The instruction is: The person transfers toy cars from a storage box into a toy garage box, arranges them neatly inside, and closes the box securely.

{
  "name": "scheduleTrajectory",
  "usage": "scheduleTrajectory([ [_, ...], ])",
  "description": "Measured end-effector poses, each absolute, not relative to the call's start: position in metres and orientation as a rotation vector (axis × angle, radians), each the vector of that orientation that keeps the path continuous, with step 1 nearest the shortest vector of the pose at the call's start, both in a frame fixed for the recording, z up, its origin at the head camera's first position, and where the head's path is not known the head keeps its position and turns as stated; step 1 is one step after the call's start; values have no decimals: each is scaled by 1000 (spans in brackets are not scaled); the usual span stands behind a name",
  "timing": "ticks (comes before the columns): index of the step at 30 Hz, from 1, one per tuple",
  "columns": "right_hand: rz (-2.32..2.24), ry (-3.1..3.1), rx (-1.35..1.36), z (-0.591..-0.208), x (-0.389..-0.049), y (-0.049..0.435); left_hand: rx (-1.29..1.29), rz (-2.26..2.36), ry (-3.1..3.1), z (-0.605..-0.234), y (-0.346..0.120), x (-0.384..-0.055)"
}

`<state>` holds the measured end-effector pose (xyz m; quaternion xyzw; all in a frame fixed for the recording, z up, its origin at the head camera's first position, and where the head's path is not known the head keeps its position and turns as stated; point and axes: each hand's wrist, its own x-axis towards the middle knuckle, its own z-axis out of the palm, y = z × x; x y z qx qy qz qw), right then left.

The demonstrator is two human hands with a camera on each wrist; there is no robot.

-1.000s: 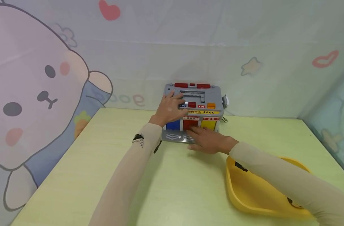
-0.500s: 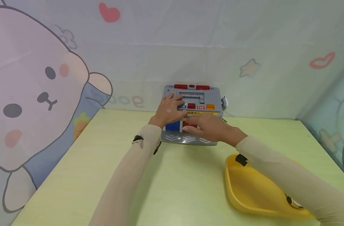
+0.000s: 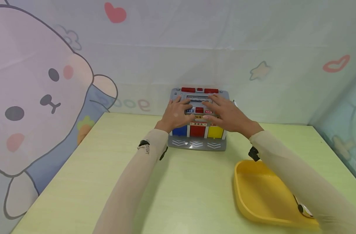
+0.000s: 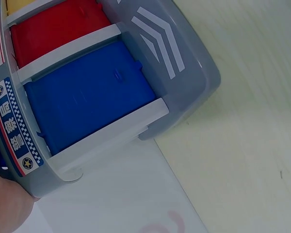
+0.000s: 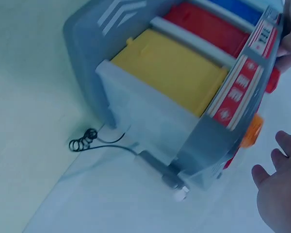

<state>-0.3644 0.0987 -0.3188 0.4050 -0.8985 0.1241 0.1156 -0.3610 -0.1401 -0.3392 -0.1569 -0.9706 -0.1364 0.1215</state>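
Resting spread-fingered on the roof's left end, the left hand point(image 3: 175, 114) looks well placed to brace the toy station point(image 3: 198, 126), up at the bench's point(image 3: 178, 195) far side. The right hand point(image 3: 231, 112), fingers parted and gripping nothing, hovers by the orange button point(image 5: 252, 131); any press there wants one fingertip, straight down, avoiding the corded handset point(image 5: 157, 167).

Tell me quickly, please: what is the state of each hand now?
Left hand: open, resting on the grey, boxy plastic toy station.
Right hand: open, over the toy station, holding nothing.
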Motion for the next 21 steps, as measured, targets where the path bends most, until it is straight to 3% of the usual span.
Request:
scheduleTrajectory([
  [21, 331, -2882, 955, -335, -407, 124, -456, -445, -2839, -340, -136, -361],
])
